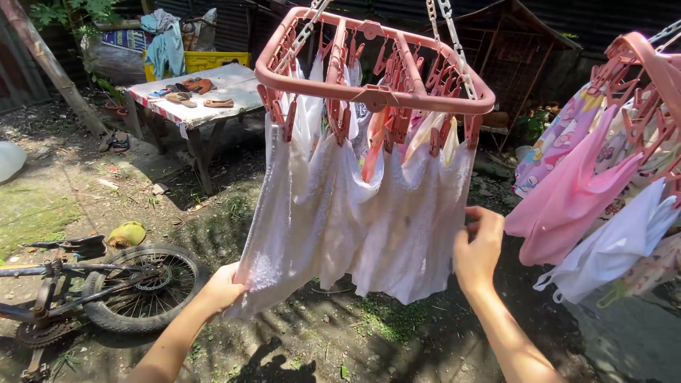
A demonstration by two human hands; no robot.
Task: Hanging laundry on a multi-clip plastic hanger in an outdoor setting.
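Under the pink clip hanger (374, 93), left hand (222, 287) and right hand (477, 248) grip white cloths (340, 213) hanging lengthwise down

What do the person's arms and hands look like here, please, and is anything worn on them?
Both forearms are bare, with no sleeves in view. The left hand and the right hand carry no gloves, and no watch, bracelet or ring shows.
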